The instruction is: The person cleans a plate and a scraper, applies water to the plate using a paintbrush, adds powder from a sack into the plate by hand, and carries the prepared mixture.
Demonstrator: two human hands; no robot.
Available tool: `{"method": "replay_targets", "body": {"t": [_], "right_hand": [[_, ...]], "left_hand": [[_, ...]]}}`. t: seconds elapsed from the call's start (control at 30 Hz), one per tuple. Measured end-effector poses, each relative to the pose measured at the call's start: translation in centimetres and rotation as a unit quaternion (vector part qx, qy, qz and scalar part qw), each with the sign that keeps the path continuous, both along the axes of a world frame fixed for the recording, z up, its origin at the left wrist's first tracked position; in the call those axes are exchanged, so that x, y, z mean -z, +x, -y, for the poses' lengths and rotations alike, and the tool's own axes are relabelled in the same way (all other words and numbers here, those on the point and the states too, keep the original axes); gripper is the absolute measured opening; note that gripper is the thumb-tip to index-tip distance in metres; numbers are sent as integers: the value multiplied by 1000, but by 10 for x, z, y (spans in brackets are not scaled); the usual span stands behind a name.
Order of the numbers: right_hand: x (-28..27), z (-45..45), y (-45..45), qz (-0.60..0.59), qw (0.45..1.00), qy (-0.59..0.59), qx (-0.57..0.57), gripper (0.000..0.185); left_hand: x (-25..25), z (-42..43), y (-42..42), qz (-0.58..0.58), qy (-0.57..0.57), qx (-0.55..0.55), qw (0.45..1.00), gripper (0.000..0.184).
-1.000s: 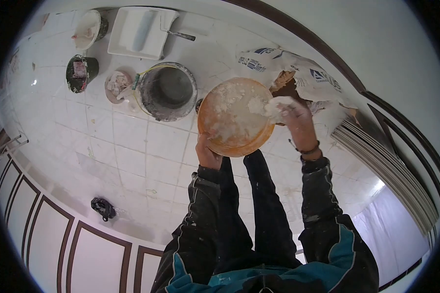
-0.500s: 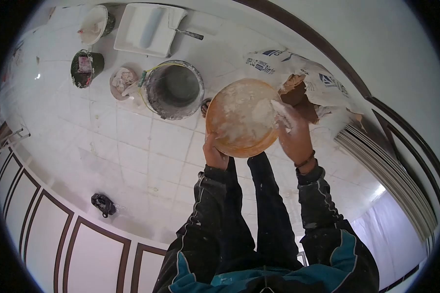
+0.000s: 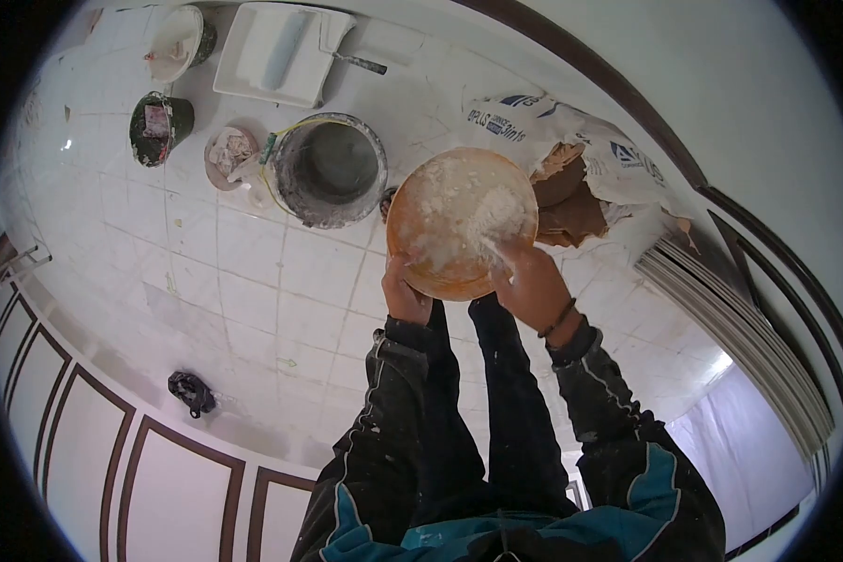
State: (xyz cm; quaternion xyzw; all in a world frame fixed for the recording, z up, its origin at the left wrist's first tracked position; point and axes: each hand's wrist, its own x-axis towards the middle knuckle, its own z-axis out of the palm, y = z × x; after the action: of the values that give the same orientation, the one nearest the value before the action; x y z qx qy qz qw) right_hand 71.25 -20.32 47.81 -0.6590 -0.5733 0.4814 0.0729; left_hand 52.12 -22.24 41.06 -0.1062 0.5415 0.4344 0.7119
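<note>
My left hand [image 3: 406, 292] is closed on the near-left rim of a round orange basin [image 3: 401, 221], held above the floor in front of my legs. White powder [image 3: 498, 212] lies in it, heaped toward the right over a paler, wet-looking layer. At the basin's near-right rim is my right hand [image 3: 536, 290], its powder-coated fingertips reaching inside over the powder and slightly blurred. The hand appears closed on the rim. Just right of the basin lies a torn sack [image 3: 571, 192] with brown paper at its opening.
A large grey-crusted bucket [image 3: 286, 183] stands left of the basin. Beyond it are a small tub [image 3: 211, 169], a dark green bucket [image 3: 180, 122], a white bucket [image 3: 192, 47] and a paint tray [image 3: 244, 56] with a roller [image 3: 286, 51]. Stacked strips [image 3: 740, 337] lean at right; a black bag [image 3: 192, 393] lies left.
My right hand has moved from the basin's right side, near the sack, down to its near-right rim. The powder heap inside looks larger. My left hand keeps its hold.
</note>
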Motion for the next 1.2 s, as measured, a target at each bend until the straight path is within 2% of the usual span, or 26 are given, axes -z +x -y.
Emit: {"method": "replay_targets", "body": {"t": [0.13,0.2,0.27,0.4,0.47,0.53,0.6,0.63,0.73,0.83,0.9,0.97,1.07,1.2], "right_hand": [[14,-20,15,8,997,73,4,32],[9,-34,22,27,987,158,13,32],[5,-36,29,42,988,146,19,30],[-3,-38,42,-3,982,161,95,24],[-5,-36,49,23,976,112,188,21],[5,-31,64,67,974,121,178,20],[20,-23,79,129,980,47,142,20],[29,-22,81,140,974,137,117,21],[49,-15,90,190,972,117,72,31],[85,-7,101,215,964,148,58,37],[99,-6,106,234,964,122,41,38],[112,-8,108,252,962,98,24,38],[125,-4,108,217,975,19,52,36],[136,3,106,234,969,42,65,31]], "left_hand": [[4,2,-1,-4,-4,-8,1000,47],[3,2,-2,5,1,-10,1000,48],[-1,0,-2,7,2,-10,1000,48],[5,5,-5,7,-9,-13,1000,48],[16,14,-9,-4,-7,-18,1000,47],[21,19,-14,-14,-6,-22,1000,45],[19,16,-17,-21,-9,-17,1000,45],[19,15,-17,-20,-8,-17,1000,45],[11,9,-17,-60,-4,7,998,45],[-7,-3,-12,-35,-21,-28,999,39],[-4,0,-12,-71,28,12,997,46],[-3,2,-15,-80,27,18,996,47],[4,7,-20,-85,41,24,995,50],[3,7,-18,-91,55,16,994,54]]}}
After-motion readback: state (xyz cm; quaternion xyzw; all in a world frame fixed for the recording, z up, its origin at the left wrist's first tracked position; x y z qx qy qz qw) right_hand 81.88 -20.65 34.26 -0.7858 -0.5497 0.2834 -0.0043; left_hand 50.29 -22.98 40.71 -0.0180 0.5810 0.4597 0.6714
